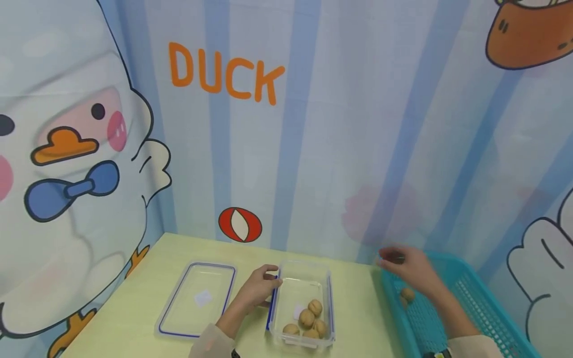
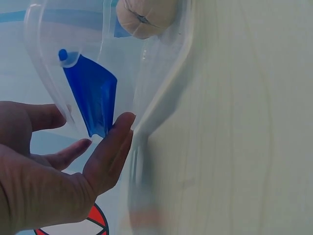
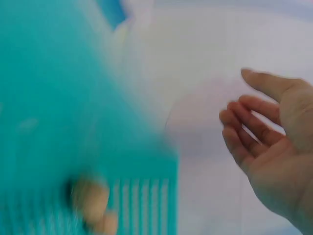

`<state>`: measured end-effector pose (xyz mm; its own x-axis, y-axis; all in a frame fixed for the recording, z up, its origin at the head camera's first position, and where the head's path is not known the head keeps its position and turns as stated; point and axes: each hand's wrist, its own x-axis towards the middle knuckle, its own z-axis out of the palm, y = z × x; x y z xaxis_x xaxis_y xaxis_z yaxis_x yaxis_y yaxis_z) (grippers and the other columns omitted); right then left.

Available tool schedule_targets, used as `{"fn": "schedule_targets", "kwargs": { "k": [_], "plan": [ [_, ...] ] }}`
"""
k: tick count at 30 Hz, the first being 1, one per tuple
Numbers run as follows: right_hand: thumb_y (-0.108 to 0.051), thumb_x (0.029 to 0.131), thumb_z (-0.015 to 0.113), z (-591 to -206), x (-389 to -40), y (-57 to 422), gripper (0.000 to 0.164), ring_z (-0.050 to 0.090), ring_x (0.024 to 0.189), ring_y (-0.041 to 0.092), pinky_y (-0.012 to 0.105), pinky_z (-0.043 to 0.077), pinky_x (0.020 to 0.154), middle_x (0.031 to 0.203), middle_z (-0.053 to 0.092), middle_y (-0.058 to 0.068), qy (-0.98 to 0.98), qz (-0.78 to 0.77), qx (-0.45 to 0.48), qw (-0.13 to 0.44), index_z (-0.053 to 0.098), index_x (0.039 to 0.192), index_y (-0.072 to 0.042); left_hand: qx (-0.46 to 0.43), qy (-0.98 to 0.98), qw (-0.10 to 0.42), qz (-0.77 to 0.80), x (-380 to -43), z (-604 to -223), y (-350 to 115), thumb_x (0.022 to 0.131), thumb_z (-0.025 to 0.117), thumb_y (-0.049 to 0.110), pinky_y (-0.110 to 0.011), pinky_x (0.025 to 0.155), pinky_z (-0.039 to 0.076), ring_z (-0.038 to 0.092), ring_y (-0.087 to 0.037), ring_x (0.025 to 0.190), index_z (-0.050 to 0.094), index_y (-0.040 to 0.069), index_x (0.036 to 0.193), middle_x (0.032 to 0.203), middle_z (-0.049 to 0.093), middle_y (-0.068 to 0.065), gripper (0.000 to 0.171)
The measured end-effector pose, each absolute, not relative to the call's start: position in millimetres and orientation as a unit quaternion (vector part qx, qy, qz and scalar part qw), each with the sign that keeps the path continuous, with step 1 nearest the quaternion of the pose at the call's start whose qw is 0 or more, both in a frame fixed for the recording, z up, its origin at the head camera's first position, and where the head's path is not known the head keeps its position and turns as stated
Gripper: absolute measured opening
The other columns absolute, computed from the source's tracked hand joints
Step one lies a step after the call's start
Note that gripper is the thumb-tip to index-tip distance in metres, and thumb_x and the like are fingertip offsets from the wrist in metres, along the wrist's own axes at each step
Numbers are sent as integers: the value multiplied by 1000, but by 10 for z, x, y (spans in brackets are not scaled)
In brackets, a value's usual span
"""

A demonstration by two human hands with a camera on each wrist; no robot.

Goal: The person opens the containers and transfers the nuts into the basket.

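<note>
A clear plastic box [image 1: 291,293] with blue side latches holds several walnuts [image 1: 306,318] at its near end. My left hand [image 1: 258,287] touches the box's left side, its fingers spread around a hanging blue latch flap [image 2: 95,95] in the left wrist view. Over the left rim of a turquoise plastic basket [image 1: 405,333], my right hand [image 1: 412,268] is raised with loosely bent fingers. Nothing shows in its palm in the right wrist view. Below it, two walnuts [image 1: 407,295] lie inside the basket, blurred in the right wrist view.
To the left of the box lies its clear lid [image 1: 219,293] with a blue seal, a white paper square [image 1: 203,298] at its middle. All of this is on a pale yellow table [image 1: 358,298], with a printed duck curtain [image 1: 340,149] behind it.
</note>
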<state>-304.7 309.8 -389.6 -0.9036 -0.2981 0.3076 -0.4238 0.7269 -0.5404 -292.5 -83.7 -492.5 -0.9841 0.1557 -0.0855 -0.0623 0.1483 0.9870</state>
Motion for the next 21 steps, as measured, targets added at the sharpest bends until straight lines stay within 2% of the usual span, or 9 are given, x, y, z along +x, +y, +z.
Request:
{"fn": "schedule_targets", "kwargs": {
  "k": [3,10,15,21],
  "plan": [
    [-26,100,77,-3765,-2978,2846,35,73,108,29,42,62,90,118,75,10,-912,317,235,116,72,126,-3,34,752,90,652,-2936,-4930,-837,105,63,13,-61,81,62,61,-48,122,46,-3,153,141,54,-30,53],
    [-23,97,80,-3614,-2897,2287,32,72,110,27,44,61,94,119,74,6,-880,357,296,104,73,124,-9,36,746,92,659,-2955,-4905,-842,107,60,13,-61,82,62,61,-51,122,43,-4,155,142,53,-30,54],
    [-22,96,81,-3762,-2882,1978,28,71,106,27,38,60,94,113,72,2,-869,361,326,90,74,121,-9,35,749,94,655,-2948,-4904,-841,107,60,13,-61,83,62,59,-52,124,42,-4,156,144,52,-31,55],
    [-20,96,81,-4083,-2923,1756,26,71,104,29,44,61,95,110,73,2,-871,357,337,38,73,116,-6,36,750,94,654,-2941,-4908,-824,106,61,12,-63,85,61,55,-56,129,35,-3,161,149,47,-35,63]
  ]
}}
